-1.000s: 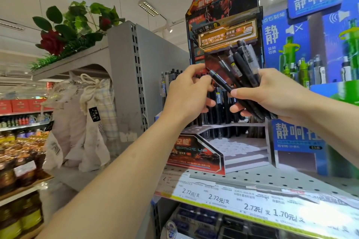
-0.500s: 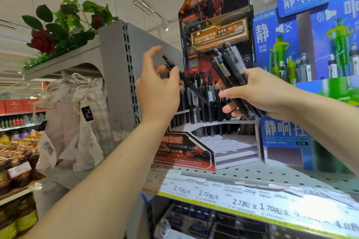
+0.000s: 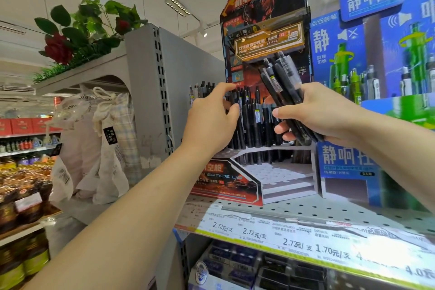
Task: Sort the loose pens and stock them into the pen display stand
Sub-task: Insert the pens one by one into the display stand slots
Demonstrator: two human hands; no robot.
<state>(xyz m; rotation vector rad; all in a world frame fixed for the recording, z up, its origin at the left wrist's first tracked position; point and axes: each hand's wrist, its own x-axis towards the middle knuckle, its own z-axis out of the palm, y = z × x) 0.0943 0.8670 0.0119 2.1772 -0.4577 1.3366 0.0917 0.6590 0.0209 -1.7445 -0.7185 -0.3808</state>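
Observation:
A dark cardboard pen display stand (image 3: pixel 266 19) with orange and red print stands on the perforated white shelf (image 3: pixel 329 212). Its upper tier holds a row of upright black pens (image 3: pixel 256 120). My left hand (image 3: pixel 211 120) reaches into the left end of that row, thumb and fingers pinching a black pen (image 3: pixel 236 110) that stands among the others. My right hand (image 3: pixel 322 117) grips a bundle of several black pens (image 3: pixel 282 87), held slanting up to the left in front of the stand. The stand's lower white tier (image 3: pixel 280 172) holds no pens.
A blue and green pen display (image 3: pixel 376 77) stands right of the stand. Price labels (image 3: pixel 259 233) run along the shelf edge, with boxed stock below. A grey shelf upright (image 3: pixel 162 92), cloth bags (image 3: pixel 103 148) and artificial roses (image 3: pixel 70 37) are at the left.
My left hand took one black pen from the bundle, swung it out to the left, then brought it down into the left end of the stand's upper row. The right hand stayed with the bundle.

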